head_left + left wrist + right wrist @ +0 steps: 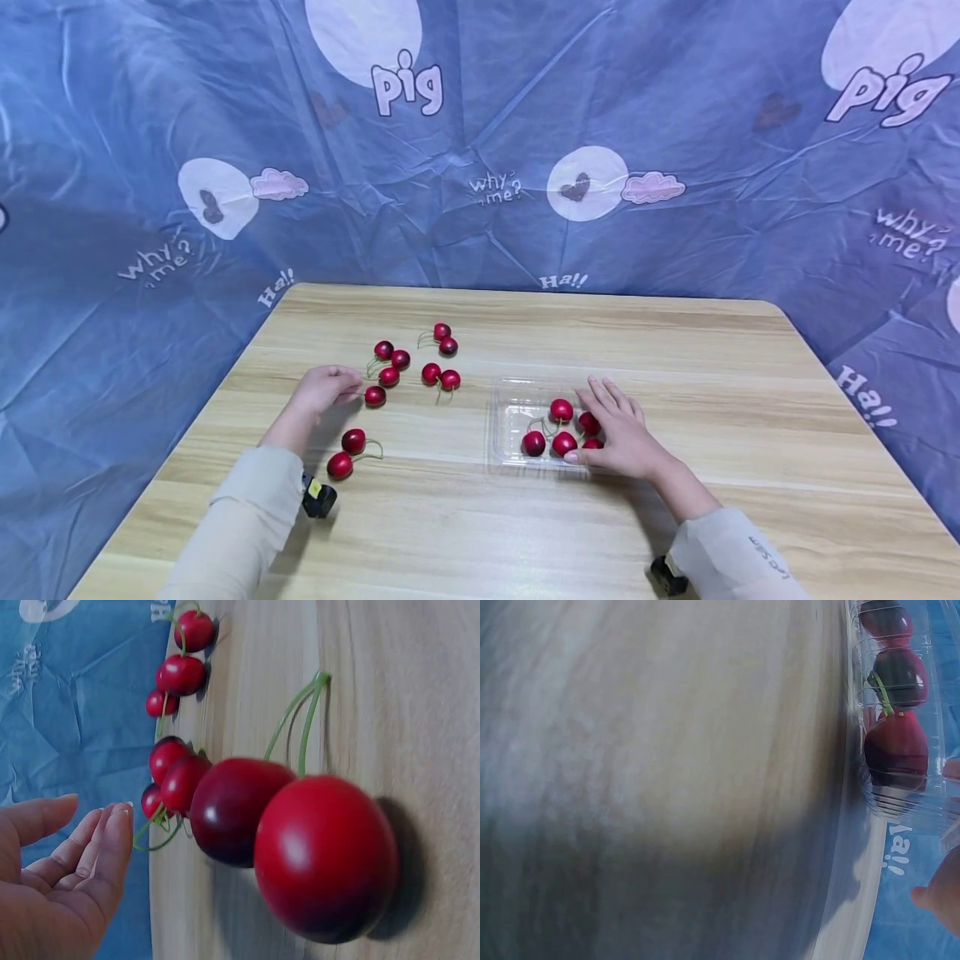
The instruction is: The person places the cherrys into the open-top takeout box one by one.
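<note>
My left hand (327, 390) is beside a cluster of red cherries (388, 377) on the left of the table. In the left wrist view, thumb and fingers are apart with nothing between them, and the fingertips are right at the green stems (166, 834). A joined cherry pair (341, 466) lies nearer the wrist. A clear plastic container (506, 421) holds several cherries (561, 410). My right hand (621, 433) is spread over its right end, fingers mostly straight, thumb at the near side. Only part of that hand shows in the right wrist view, by the container's corner.
Two more cherry pairs, a far one (447, 346) and a closer one (450, 381), lie between the left hand and the container. The wooden table (712, 358) ends at a blue printed cloth (465, 233) behind and at both sides.
</note>
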{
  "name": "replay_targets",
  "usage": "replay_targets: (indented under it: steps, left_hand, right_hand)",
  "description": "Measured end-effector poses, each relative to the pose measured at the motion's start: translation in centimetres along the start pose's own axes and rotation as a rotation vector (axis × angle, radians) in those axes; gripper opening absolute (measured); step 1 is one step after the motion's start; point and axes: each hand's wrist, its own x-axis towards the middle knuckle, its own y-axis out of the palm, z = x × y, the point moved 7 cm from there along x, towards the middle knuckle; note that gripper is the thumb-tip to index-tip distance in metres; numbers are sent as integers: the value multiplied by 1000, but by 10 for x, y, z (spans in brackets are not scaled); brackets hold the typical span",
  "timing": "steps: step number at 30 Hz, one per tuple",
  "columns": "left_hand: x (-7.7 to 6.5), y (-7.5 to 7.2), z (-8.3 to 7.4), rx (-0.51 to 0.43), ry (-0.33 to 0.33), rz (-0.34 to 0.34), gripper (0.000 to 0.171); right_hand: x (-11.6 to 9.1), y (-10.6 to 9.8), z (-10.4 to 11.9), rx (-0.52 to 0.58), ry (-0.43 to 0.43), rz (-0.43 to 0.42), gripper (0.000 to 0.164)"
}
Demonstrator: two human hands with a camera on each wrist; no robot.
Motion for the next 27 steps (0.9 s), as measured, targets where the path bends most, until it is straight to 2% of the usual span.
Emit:
replay_targets:
  steps: [9,15,19,27]
  left_hand:
    - [9,-12,6,-51,-35,-49,29]
    - [14,-18,12,-45,-40,-101,28]
    - [16,-18,16,-36,-48,-125,28]
    - [20,-12,15,-31,-68,-113,26]
  right_hand:
    - [0,-3,1,-1,3,5,94]
    - [-1,-4,2,-4,6,7,94]
    - [-1,-4,2,-2,7,9,95]
    - [-1,-5,4,6,12,10,95]
